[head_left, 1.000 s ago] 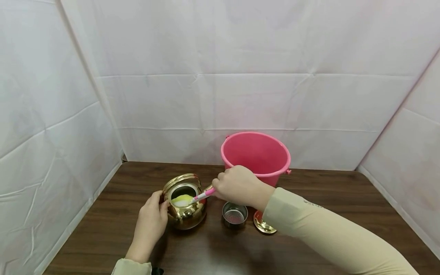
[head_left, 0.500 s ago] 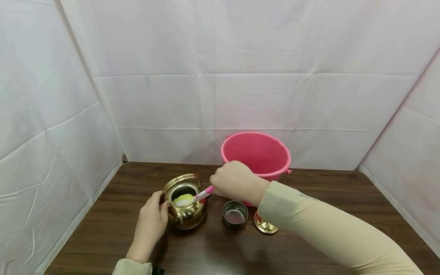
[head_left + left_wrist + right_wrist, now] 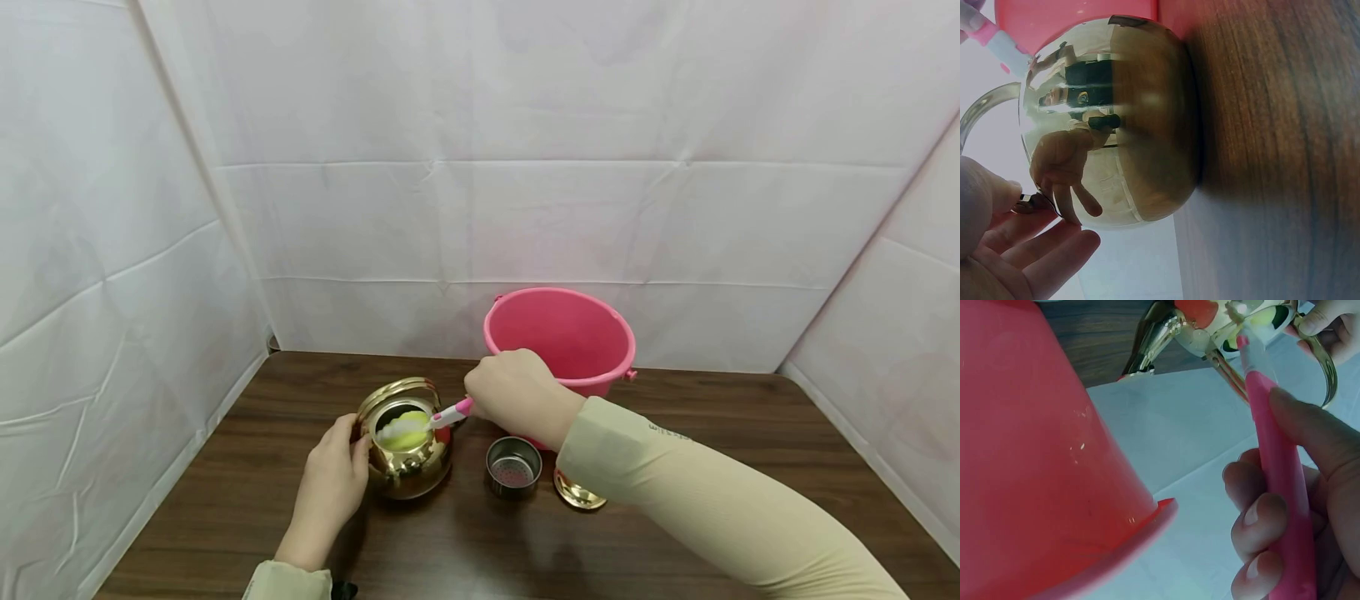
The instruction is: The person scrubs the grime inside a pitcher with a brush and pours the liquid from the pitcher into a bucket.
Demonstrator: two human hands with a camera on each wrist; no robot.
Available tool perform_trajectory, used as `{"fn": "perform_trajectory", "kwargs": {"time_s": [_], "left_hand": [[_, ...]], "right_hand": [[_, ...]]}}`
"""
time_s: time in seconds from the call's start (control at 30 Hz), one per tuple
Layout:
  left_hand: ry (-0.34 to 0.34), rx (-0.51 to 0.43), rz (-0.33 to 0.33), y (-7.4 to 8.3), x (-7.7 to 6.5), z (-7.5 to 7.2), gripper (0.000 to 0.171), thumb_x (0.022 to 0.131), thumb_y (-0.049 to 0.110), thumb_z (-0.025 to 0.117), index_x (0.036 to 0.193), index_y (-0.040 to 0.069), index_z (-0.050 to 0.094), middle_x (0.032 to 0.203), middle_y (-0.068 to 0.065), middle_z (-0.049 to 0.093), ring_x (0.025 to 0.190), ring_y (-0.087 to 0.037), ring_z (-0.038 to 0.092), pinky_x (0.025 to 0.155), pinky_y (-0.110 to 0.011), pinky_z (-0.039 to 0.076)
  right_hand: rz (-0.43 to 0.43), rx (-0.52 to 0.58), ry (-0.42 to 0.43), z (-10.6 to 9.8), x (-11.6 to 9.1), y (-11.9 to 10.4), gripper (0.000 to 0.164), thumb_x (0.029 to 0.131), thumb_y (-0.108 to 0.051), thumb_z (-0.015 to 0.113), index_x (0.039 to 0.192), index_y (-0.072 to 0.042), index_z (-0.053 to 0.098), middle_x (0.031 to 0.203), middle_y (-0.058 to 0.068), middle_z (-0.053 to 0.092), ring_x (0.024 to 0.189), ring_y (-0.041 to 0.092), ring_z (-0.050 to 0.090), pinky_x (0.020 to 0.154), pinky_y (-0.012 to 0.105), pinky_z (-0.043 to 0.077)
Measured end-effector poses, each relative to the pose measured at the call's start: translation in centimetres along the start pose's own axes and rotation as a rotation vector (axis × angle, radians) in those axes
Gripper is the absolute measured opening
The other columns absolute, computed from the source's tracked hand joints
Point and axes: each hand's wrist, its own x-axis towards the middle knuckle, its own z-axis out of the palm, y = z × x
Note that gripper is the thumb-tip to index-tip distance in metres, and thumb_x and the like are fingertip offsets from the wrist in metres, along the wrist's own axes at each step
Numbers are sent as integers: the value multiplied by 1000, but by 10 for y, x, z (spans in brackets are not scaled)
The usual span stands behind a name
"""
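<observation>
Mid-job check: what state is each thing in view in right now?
Gold kettle: standing, lid off, handle raised, held by the left hand.
Brush: gripped by the right hand, head in the kettle.
Pink bucket: upright, open.
Metal strainer: open side up.
Gold lid: lying on the table, partly hidden by the sleeve.

The kettle (image 3: 408, 477) looks mirror-glossy metal, the bucket (image 3: 561, 329) smooth plastic.

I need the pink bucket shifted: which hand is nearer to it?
Right. The right hand, gripping the pink-handled tool, is just in front of the pink bucket; the left hand is farther off, left of the bucket, holding the gold kettle.
</observation>
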Motion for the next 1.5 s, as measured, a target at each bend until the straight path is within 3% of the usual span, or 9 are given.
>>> {"fn": "perform_trajectory", "kwargs": {"time_s": [0.33, 0.53, 0.7, 1.07, 1.5], "left_hand": [[-17, -6, 16, 1, 2, 2, 25, 92, 2, 56, 115, -8, 53, 103, -25, 62, 91, -38, 64, 72, -47, 54], [-4, -7, 30, 2, 4, 4, 25, 91, 1, 56, 114, -9, 53, 101, -24, 62, 90, -37, 64, 72, -46, 54], [-16, -8, 19, 3, 4, 5, 25, 92, 1, 55, 114, -8, 53, 102, -24, 62, 91, -37, 64, 73, -46, 54], [-10, -6, 16, 3, 3, 5, 23, 92, 2, 56, 113, -8, 53, 101, -24, 62, 91, -37, 64, 72, -46, 54], [4, -4, 26, 2, 2, 8, 24, 92, 1, 57, 113, -9, 53, 101, -24, 62, 91, -38, 64, 72, -47, 54]], "right_hand": [[53, -1, 50, 12, 1, 1, 23, 85, -25, 67, 64, -18, 60, 60, -4, 58, 51, 12, 51, 43, 31, 47], [45, -37, 73, 19, 2, 2, 23, 86, -30, 67, 68, -17, 59, 61, -3, 58, 53, 12, 54, 43, 31, 48], [-16, -113, 97, 23, 2, 1, 16, 86, -24, 69, 74, -16, 61, 64, -2, 60, 55, 13, 56, 44, 32, 48], [-147, -205, 255, 29, -1, -3, 14, 85, -23, 69, 74, -18, 62, 62, -3, 58, 53, 13, 55, 45, 27, 47], [-219, -201, 288, 28, -4, -5, 19, 83, -25, 65, 67, -19, 57, 56, -5, 52, 48, 11, 49, 41, 23, 38]]}}
